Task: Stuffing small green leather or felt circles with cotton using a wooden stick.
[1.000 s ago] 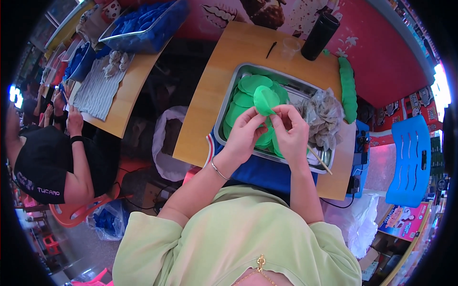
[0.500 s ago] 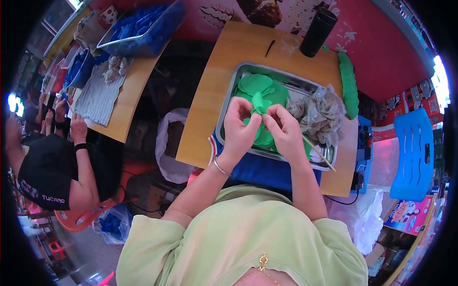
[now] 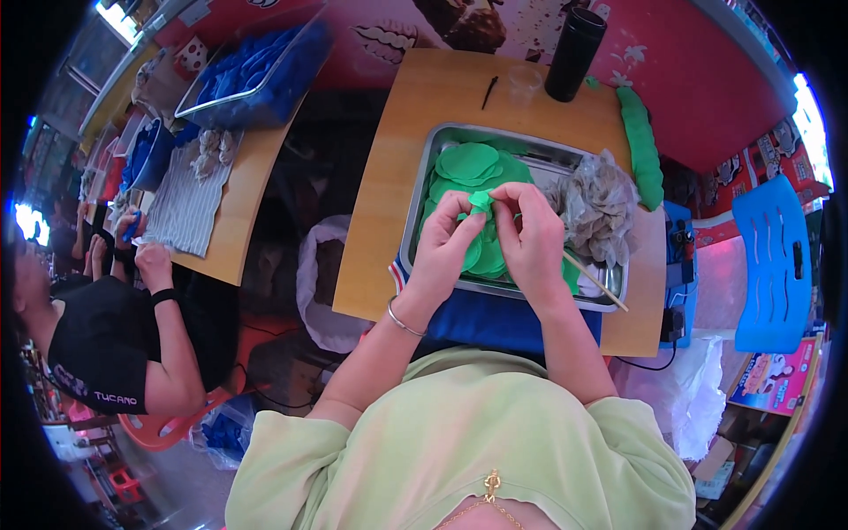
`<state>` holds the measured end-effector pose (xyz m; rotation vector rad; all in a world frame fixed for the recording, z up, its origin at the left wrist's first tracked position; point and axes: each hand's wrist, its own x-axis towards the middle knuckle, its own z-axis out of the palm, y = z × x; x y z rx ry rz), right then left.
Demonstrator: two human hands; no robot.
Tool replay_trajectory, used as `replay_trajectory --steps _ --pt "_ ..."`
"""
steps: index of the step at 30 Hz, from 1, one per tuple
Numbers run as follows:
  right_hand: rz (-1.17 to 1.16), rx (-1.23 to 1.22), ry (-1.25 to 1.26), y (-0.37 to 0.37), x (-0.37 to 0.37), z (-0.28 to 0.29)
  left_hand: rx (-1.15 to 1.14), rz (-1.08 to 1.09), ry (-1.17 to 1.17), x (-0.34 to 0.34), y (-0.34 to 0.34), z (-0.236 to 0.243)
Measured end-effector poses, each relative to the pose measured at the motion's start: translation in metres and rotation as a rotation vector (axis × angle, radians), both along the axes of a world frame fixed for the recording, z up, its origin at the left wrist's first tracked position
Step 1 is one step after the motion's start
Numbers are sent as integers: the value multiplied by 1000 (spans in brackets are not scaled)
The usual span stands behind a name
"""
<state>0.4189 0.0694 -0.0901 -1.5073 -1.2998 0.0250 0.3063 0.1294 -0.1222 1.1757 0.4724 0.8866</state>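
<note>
Over a metal tray, my left hand pinches a small folded green piece between thumb and fingers. My right hand is closed at the same piece from the other side, its fingertips pressed together at the edge. The piece is thin and bunched up; the fingers hide part of it. Thin round green discs lie overlapping in the tray beneath my hands. To the right of them sits a heap of crumpled greyish bundles. A pale thin stick leans across the tray's near right corner.
A black tumbler, a clear cup and a long green roll stand or lie on the wooden table. Left of it is a white-lined bin. A co-worker sits by another table; a blue chair stands right.
The green piece, earlier with a strip sticking up, is now more compact. My right fingers have moved up to its top. The whole view has shifted slightly.
</note>
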Motion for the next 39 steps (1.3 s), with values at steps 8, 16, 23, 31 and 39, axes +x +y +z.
replay_trajectory --steps 8,16,23,31,39 --pt "79 -180 39 -6 -3 4 -181 -148 -215 -3 10 -17" --pt "459 -540 650 -18 25 7 176 101 75 -5 0 8" --pt "221 -299 159 -14 16 -3 116 -35 240 -10 10 -1" --pt "-33 -292 -263 -11 10 1 196 -78 270 -7 8 -4" --pt "-4 -92 175 -11 1 -2 -466 -85 -288 10 0 -8"
